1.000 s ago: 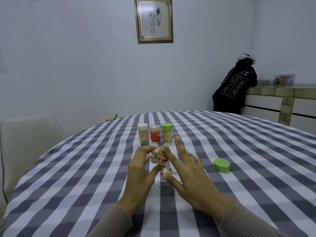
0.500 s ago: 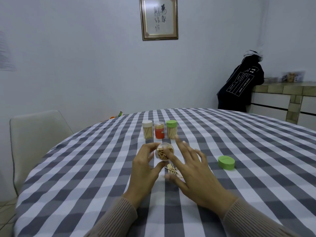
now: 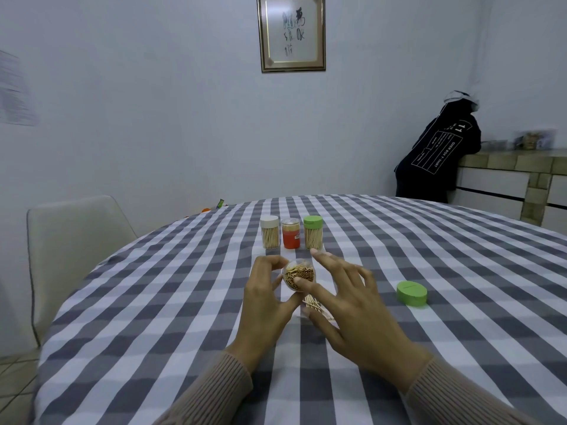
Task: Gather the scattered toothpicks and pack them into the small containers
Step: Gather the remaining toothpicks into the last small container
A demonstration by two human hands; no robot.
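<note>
My left hand grips a small clear container, tilted so its open mouth faces me, packed with toothpicks. My right hand is spread beside it, with one fingertip pressing on the toothpick ends at the mouth. Under my right palm lies a small bunch of loose toothpicks on the checked tablecloth; part of it is hidden by the hand. A loose green lid lies to the right.
Three closed containers stand in a row behind my hands: white-lidded, red with a clear lid, green-lidded. A pale chair stands at the left. A person in a dark hoodie leans on a counter at the back right.
The view has shifted slightly. My right hand's fingers have moved over the container's mouth and press the toothpicks; my left hand keeps holding the container.
</note>
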